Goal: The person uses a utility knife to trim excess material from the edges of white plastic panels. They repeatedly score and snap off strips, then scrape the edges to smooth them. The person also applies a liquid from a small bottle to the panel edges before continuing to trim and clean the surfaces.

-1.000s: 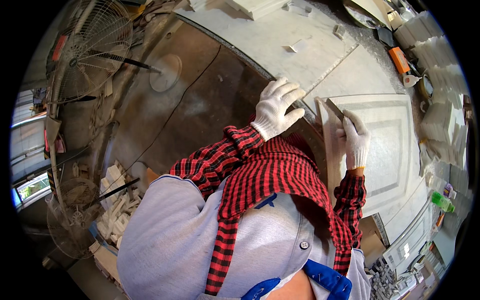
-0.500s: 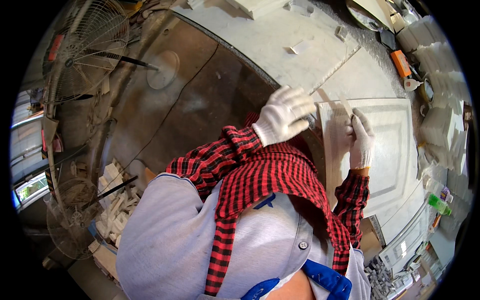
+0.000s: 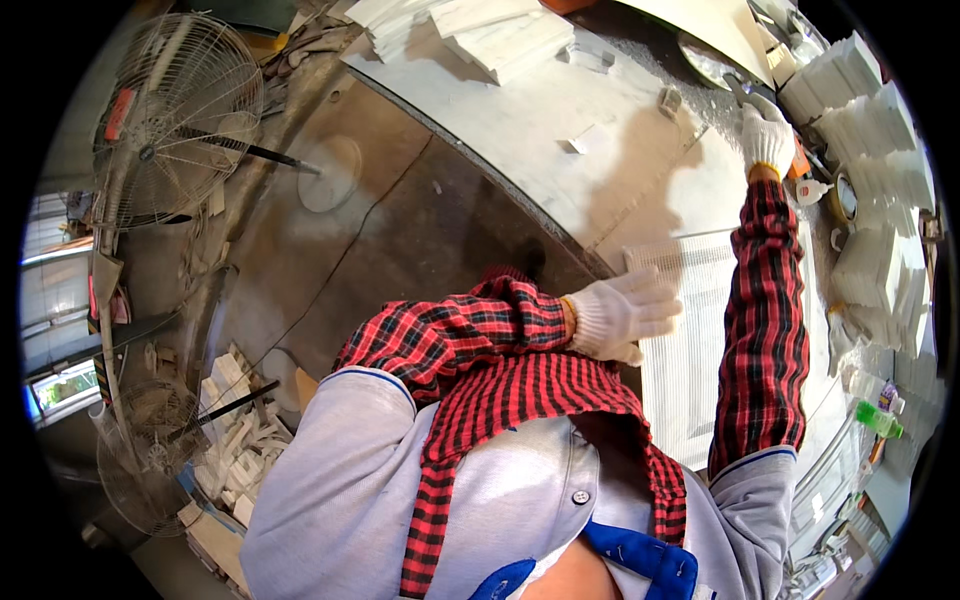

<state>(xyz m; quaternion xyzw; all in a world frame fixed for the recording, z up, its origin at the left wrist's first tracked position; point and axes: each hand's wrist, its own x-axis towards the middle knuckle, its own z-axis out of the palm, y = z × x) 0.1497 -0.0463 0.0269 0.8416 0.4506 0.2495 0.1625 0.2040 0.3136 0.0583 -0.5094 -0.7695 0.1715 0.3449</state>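
Note:
A white ribbed panel (image 3: pixel 700 340) lies flat on the pale worktable (image 3: pixel 560 110) in front of me. My left hand (image 3: pixel 620 316), in a white knit glove, rests on the panel's near left edge with the fingers spread over it. My right hand (image 3: pixel 768 138), also gloved, is stretched far out over the dusty table. Its fingertips are at a grey tool (image 3: pixel 742 92) lying there. Whether it grips the tool is hidden by the glove. Red checked sleeves cover both my arms.
Stacks of white blocks (image 3: pixel 870 100) line the table's right side, with more stacked at its far end (image 3: pixel 480 35). An orange object (image 3: pixel 802 162) and a green bottle (image 3: pixel 878 418) sit at the right. Two wire fans (image 3: pixel 185 110) and white scraps (image 3: pixel 235 445) are on the floor at left.
My right hand let go of the panel and reached far out across the table. The panel now lies flat, and my left hand has shifted onto its edge.

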